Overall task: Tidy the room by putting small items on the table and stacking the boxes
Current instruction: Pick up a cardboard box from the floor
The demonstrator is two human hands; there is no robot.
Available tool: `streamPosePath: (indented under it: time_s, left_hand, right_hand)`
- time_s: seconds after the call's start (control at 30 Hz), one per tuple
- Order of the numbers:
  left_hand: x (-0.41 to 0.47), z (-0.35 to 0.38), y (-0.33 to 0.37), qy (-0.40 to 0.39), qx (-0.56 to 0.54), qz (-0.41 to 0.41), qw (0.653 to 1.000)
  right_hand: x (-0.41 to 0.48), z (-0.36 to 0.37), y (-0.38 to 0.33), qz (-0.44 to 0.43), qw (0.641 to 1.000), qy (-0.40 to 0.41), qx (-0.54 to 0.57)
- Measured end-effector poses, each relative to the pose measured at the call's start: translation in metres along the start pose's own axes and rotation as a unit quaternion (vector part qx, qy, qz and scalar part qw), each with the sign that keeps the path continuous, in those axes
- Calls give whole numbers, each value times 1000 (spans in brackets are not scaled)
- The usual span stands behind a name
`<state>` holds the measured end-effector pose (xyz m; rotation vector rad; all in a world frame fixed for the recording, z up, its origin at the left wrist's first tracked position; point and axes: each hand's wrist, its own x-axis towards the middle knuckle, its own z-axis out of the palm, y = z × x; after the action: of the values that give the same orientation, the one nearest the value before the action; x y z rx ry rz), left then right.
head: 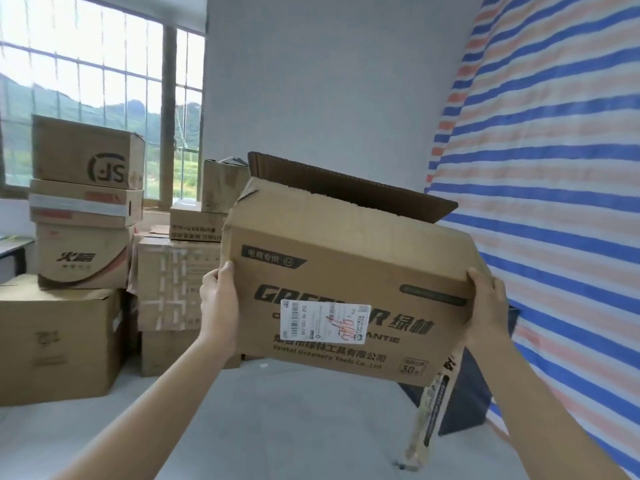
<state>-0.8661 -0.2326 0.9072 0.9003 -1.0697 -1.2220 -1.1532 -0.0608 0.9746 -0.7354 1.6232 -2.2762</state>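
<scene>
A large brown cardboard box with black print and a white shipping label is lifted in front of me, tilted, its top flap standing open. My left hand grips its left side and my right hand grips its right end, fingers curled over the edges. A loose flap with tape hangs down from the box's lower right. To the left, a stack of three boxes sits on a big carton. Behind the held box stands another pile of taped boxes.
A barred window fills the back left. A blue, orange and white striped tarp covers the right side. A dark object stands on the grey floor below the held box. A table edge shows at far left.
</scene>
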Motion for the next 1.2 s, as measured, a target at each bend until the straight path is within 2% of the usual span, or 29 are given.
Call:
streamPosePath:
  time_s: [0.17, 0.37, 0.53, 0.67, 0.83, 1.03, 1.2]
  left_hand:
    - [91, 40, -6, -58, -22, -36, 997]
    - [152, 66, -52, -79, -3, -70, 994]
    - [207, 61, -95, -74, 0, -133, 988]
    - [268, 40, -123, -50, 30, -165, 985]
    - [373, -7, -145, -6, 61, -214, 975]
    - [507, -63, -142, 93, 85, -159, 979]
    - [590, -87, -138, 159, 101, -112, 976]
  right_hand:
    - [62, 49, 8, -9, 999, 47, -13]
    - [110, 89, 46, -12, 995, 91, -41]
    - [146, 133, 93, 21, 992, 87, -83]
    - [178, 190, 154, 56, 990, 52, -119]
    - [224, 298, 233, 109, 988, -12, -111]
    - [285, 463, 300, 165, 979, -104, -66]
    - [324, 561, 330, 161, 975, -144, -42]
